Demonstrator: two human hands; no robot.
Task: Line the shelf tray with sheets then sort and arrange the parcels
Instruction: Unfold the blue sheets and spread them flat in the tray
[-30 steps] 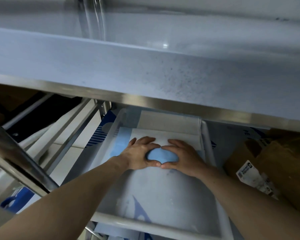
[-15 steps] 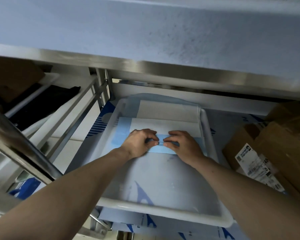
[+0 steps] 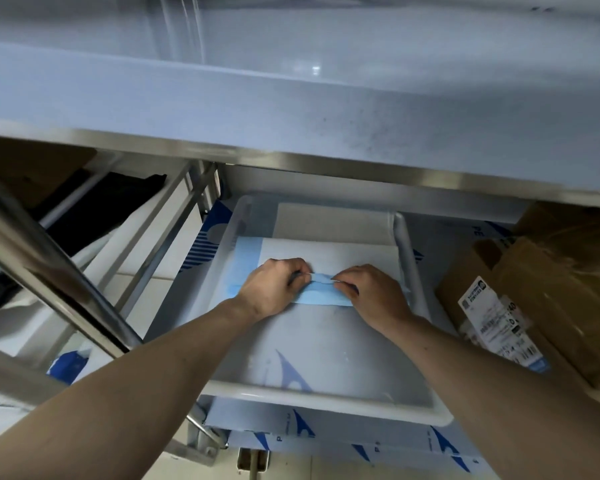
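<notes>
A translucent white shelf tray (image 3: 326,398) sits on the lower shelf under a steel top. Inside it lies a light blue sheet (image 3: 246,258) with a white sheet (image 3: 343,254) on top and another pale sheet (image 3: 329,221) at the back. My left hand (image 3: 274,289) and my right hand (image 3: 371,296) are side by side in the tray's middle. Each pinches the folded near edge of the blue sheet (image 3: 321,297) between thumb and fingers. The tray's front half is bare plastic.
Brown cardboard parcels (image 3: 551,292) with a white shipping label (image 3: 496,327) stand right of the tray. A steel shelf top (image 3: 291,112) overhangs the tray. A slanted steel post (image 3: 49,271) and rack rails stand on the left. Blue-printed white packaging (image 3: 343,441) lies under the tray.
My hands went from cupping a bulge of blue sheet to pinching its flattened fold, fingertips a little apart. The camera view tilted, showing more of the tray's front rim.
</notes>
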